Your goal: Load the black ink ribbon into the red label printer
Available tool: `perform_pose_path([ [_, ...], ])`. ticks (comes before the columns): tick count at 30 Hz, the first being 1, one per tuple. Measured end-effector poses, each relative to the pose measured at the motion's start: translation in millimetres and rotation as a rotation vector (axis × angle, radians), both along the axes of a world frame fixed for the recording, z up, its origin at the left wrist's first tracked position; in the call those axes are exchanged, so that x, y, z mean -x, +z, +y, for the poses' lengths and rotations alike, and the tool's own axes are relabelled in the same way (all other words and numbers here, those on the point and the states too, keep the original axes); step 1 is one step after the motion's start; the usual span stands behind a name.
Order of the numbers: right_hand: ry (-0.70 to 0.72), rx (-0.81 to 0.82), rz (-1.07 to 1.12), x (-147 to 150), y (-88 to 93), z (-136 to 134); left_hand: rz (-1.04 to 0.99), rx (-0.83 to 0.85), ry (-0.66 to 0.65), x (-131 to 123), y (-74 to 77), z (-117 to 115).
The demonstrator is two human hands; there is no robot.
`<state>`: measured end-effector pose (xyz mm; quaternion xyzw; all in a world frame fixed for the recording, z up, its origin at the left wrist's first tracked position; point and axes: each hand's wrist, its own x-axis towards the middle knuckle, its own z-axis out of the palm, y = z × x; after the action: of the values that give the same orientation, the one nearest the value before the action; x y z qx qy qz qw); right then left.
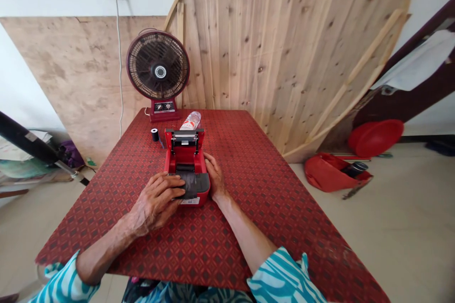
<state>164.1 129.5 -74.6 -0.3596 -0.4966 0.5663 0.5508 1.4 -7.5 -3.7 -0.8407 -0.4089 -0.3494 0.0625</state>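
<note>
Red printer [185, 158] sits at the middle of the frame, on the near half of the red patterned tabletop [270, 175]. It is a small boxy machine, its lid tipped up at the back to show a silver bar and rollers, with a dark grey panel at the front and a white label on its near face.

My left hand [156, 202] lies over the front, its fingers [176, 188] bent on the grey panel; I cannot tell whether they pinch anything. My right hand [214, 177] lies open, flat against the printer's right side.

Just behind the lid lies a clear bottle [191, 121], with a small black roll [154, 134] to its left and a fan [159, 71] at the far edge. To right and left of the printer the cloth is bare out to both side edges, and bare again between the printer and the near edge below my forearms.
</note>
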Motion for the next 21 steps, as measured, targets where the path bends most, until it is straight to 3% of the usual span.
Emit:
perform_pose_path([
  [21,-0.025,-0.021,-0.107,-5.1,0.0,-4.8,0.022,-0.033,0.009,2.2,-6.5,-4.0],
])
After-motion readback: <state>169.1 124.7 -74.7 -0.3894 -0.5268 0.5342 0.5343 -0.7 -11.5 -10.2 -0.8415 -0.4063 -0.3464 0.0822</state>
